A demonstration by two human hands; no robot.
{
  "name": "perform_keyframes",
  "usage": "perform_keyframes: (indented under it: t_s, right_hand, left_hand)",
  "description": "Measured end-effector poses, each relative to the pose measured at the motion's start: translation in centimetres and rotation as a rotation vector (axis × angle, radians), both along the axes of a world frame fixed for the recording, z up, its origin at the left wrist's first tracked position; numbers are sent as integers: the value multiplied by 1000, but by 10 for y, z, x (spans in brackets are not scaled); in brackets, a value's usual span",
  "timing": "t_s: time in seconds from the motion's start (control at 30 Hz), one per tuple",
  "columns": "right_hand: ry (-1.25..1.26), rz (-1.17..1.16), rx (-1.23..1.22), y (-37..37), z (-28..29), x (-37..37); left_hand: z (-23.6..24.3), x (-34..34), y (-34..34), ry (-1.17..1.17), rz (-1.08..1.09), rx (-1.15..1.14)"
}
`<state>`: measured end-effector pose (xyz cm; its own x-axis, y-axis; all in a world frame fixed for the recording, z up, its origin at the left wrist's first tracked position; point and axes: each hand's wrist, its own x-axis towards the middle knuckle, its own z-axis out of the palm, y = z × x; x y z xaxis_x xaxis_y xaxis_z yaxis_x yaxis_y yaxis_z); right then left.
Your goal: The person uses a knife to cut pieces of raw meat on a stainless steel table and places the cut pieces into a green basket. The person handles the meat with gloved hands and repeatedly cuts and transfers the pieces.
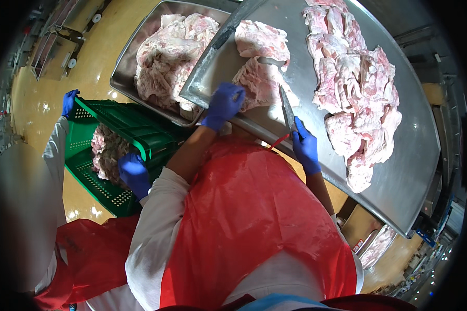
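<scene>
My right hand, in a blue glove, grips a knife whose blade points away from me. The blade lies along the right edge of a flat piece of pale, fatty raw meat on the steel table. At that piece's left edge, my blue-gloved left hand is closed with curled fingers. Whether it pinches the meat's edge I cannot tell. Just beyond lies a second flat piece of meat.
A long heap of meat covers part of the steel table to the right. A steel bin of meat stands at the far left. Beside me, a co-worker's gloved hands hold a tilted green crate containing meat scraps.
</scene>
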<state>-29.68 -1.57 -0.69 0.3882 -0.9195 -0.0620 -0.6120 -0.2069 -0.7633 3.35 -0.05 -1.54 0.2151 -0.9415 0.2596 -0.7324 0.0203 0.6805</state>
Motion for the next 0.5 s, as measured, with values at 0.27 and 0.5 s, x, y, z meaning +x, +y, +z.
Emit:
perform_keyframes:
  t_s: [0.27, 0.5]
  right_hand:
    - [-14, 80, -91, 13, -4, -7]
    - [-9, 201, -160, 14, -5, -6]
  left_hand:
    - [27, -28, -30, 211, 120, 359]
    - [-22, -27, -47, -90, 219, 195]
